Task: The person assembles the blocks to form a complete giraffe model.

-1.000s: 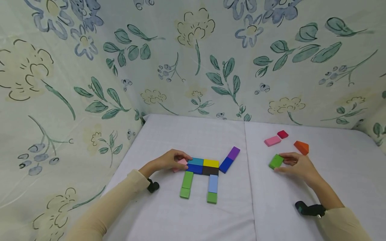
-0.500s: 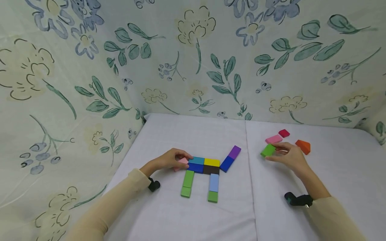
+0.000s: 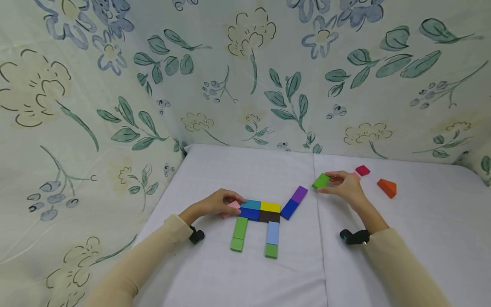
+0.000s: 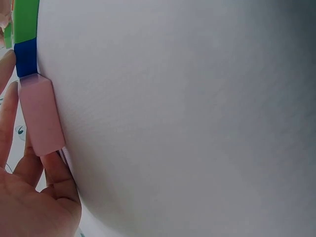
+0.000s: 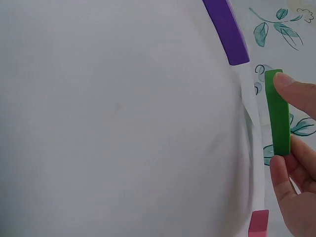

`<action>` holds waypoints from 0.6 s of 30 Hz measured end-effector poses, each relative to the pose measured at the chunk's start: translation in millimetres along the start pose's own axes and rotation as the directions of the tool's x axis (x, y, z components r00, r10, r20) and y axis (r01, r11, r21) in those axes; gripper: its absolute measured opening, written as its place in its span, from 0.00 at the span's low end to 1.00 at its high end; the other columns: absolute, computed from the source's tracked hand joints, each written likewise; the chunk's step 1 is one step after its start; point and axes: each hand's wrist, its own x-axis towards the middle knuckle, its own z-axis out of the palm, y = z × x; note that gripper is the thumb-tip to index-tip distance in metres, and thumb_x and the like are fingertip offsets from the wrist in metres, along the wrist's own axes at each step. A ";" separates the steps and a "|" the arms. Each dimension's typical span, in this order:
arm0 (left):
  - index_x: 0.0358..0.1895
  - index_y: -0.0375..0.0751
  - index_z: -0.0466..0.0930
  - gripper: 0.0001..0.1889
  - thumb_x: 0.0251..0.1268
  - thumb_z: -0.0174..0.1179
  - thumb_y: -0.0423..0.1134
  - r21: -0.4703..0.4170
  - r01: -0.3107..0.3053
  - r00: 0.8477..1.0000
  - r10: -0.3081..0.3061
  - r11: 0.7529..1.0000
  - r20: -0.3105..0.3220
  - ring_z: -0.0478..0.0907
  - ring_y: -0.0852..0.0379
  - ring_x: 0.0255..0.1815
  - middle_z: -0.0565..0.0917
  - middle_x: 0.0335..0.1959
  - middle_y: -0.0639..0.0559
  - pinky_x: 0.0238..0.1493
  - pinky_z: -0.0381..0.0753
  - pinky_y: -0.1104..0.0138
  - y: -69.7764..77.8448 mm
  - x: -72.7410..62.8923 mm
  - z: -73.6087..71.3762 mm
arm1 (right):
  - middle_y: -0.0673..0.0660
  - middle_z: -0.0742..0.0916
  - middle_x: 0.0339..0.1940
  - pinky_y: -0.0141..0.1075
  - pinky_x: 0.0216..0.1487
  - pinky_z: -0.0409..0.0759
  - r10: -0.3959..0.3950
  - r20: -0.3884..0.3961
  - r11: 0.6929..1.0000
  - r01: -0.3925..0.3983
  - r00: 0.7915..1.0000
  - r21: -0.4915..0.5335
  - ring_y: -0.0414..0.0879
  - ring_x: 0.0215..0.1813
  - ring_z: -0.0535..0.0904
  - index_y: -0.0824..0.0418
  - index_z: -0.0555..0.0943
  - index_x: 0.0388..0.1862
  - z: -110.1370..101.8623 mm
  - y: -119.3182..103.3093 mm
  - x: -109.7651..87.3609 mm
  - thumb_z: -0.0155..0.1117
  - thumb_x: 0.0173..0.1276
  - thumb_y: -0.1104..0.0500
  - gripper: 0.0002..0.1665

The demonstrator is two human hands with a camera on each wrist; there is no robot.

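My right hand pinches a green block above the cloth, just right of a purple block. In the right wrist view the thumb sits at one end of that block and fingertips at the other. At the left end of a flat row of blocks, my left hand holds a pink block. Its fingertips reach the teal block and the dark blue block. Yellow and dark brown blocks join these on the right. A blue block slants up to the purple one.
Two columns hang below the row: green blocks on the left, a light blue block over a green block on the right. A red block, a partly hidden pink block and an orange block lie at right.
My right hand has carried the green block leftward and slightly away from me, past the loose pink block, toward the purple one. The left hand stays in place at the row's left end.
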 end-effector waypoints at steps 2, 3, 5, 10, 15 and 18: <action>0.56 0.44 0.84 0.18 0.63 0.70 0.38 -0.001 0.000 1.000 0.000 1.000 -0.002 0.72 0.54 0.50 0.84 0.53 0.54 0.54 0.71 0.63 1.1 -0.7 -0.5 | 0.69 0.79 0.61 0.41 0.56 0.79 -0.001 0.009 1.000 0.001 1.000 0.004 0.61 0.60 0.76 0.66 0.75 0.66 3.9 -3.0 5.2 0.79 0.58 0.51 0.41; 0.56 0.44 0.84 0.18 0.62 0.70 0.38 -0.005 0.002 1.000 -0.002 1.000 -0.002 0.73 0.54 0.50 0.84 0.53 0.54 0.54 0.71 0.63 1.5 -0.9 -0.7 | 0.69 0.79 0.60 0.43 0.57 0.78 0.001 0.013 1.000 -0.001 1.000 0.008 0.62 0.60 0.76 0.66 0.75 0.66 5.9 -4.3 7.5 0.80 0.57 0.51 0.41; 0.56 0.43 0.84 0.18 0.62 0.71 0.38 -0.005 0.001 1.000 -0.001 1.000 -0.002 0.73 0.54 0.49 0.84 0.52 0.53 0.53 0.71 0.63 2.3 -1.6 -0.9 | 0.69 0.79 0.60 0.48 0.59 0.76 0.010 0.019 1.000 -0.011 1.000 0.014 0.62 0.60 0.75 0.67 0.76 0.65 9.8 -7.1 11.2 0.80 0.57 0.52 0.41; 0.56 0.43 0.85 0.18 0.62 0.71 0.37 -0.013 0.012 1.000 -0.012 1.000 -0.003 0.73 0.55 0.49 0.84 0.52 0.54 0.54 0.71 0.63 2.5 -2.2 0.0 | 0.70 0.80 0.58 0.50 0.60 0.74 0.023 0.045 1.000 -0.024 0.999 0.017 0.61 0.59 0.74 0.68 0.75 0.66 18.1 -9.1 19.7 0.79 0.58 0.52 0.40; 0.56 0.43 0.85 0.18 0.62 0.71 0.37 -0.014 0.005 1.000 -0.005 1.000 -0.004 0.73 0.54 0.49 0.84 0.52 0.54 0.53 0.72 0.63 3.4 -2.5 -0.4 | 0.68 0.81 0.56 0.47 0.59 0.74 0.045 0.056 0.999 -0.047 0.997 0.021 0.59 0.57 0.75 0.68 0.76 0.65 23.5 -6.8 28.0 0.81 0.56 0.52 0.41; 0.56 0.42 0.85 0.18 0.62 0.71 0.37 -0.018 0.001 1.000 -0.001 1.000 -0.002 0.73 0.54 0.49 0.84 0.52 0.53 0.53 0.72 0.63 4.1 -2.7 -1.1 | 0.68 0.81 0.57 0.48 0.60 0.74 0.059 0.067 0.997 -0.062 0.996 0.035 0.59 0.57 0.74 0.68 0.76 0.65 25.2 -5.1 31.4 0.81 0.55 0.53 0.41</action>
